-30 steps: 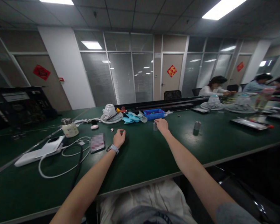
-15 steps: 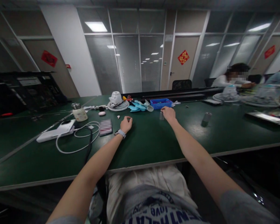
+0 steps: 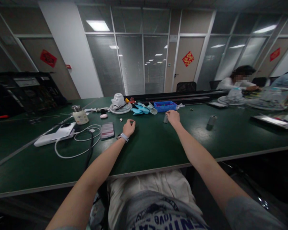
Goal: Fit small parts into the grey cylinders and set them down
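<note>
My right hand (image 3: 174, 117) reaches forward over the green table, its fingertips closed on the top of a small grey metal cylinder (image 3: 165, 119) that stands upright. Another grey metal cylinder (image 3: 211, 122) stands farther right, apart from both hands. My left hand (image 3: 129, 127), with a watch at the wrist, rests at the table left of centre. Its fingers are curved, with a gap between thumb and forefinger and nothing visible in it. Nearest to it are a small white piece (image 3: 121, 120) and a flat, blurred-out card-like thing (image 3: 107, 131).
Behind my hands lie blue fan blades (image 3: 141, 109), a white fan part (image 3: 120, 105) and a blue tray (image 3: 165, 106) with small items. At left are a cream bottle (image 3: 80, 115), a white power strip (image 3: 54, 135) and cables. Two people sit at far right.
The view has shifted slightly. My right hand stays at the same grey metal cylinder, and my left hand has hardly moved.
</note>
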### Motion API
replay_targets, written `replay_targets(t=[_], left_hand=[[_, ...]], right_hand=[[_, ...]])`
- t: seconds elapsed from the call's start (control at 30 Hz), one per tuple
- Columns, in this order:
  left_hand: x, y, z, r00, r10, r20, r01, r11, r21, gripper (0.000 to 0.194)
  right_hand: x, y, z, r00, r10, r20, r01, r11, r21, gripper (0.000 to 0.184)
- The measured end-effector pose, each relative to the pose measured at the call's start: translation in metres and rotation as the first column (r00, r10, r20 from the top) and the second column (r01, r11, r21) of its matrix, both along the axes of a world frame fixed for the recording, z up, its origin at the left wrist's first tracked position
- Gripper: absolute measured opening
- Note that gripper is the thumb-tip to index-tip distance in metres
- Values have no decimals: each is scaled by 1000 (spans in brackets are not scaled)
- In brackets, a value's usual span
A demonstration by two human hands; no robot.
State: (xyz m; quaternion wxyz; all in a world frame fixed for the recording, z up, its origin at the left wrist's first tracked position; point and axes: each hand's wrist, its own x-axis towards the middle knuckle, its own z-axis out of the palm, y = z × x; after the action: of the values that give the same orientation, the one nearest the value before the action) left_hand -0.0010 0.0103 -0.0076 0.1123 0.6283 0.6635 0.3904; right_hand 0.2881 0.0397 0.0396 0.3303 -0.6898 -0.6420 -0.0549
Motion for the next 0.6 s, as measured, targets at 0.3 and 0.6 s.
replay_targets(t=[0.3, 0.6], left_hand=[[2, -3, 4, 1000, 12, -22, -13, 1000, -13, 35], [2, -5, 4, 999, 22, -33, -22, 1000, -8, 33]], right_hand=[[8, 6, -8, 985, 29, -171, -35, 999, -31, 23], [20, 16, -39, 870, 85, -485, -153, 983, -102, 72]])
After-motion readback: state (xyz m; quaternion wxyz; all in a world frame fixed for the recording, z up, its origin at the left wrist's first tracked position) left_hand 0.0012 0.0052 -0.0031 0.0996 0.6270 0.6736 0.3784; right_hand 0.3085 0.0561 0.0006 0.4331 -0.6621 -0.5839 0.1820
